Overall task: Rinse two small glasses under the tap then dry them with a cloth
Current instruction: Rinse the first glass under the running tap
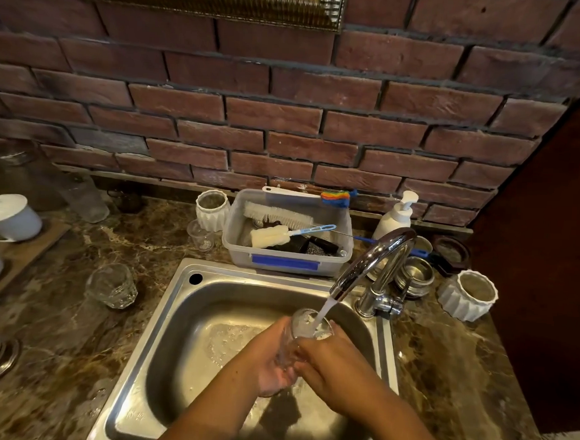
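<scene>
Over at nine o'clock from the sink, the second glass [111, 285] sits on the marble counter [60, 343], well apart from my hands and near the basin's edge; I judge a careless elbow could knock it, so I'm minding that side.

Now my left hand [269, 362]: fingers curled round the lower body of the glass [302, 333] I'm rinsing, cupping it from the eight o'clock side. It's tilted, mouth up toward one o'clock, right above the sink [185, 301].

Water from the tap [373, 260] pours straight into the mouth. Glass is wet, hands are wet, and that's the worry: a slick wall could slide through my grip and drop onto the steel below. Too strong a stream could also splash out over the rim onto the counter.

My right hand [335, 365] closes on the glass from the four o'clock side, fingers wrapped against its wall, touching my left. The spout hangs close above the rim; lift too fast and glass meets metal.

No cloth in sight anywhere, so drying means hunting with a dripping glass.
</scene>
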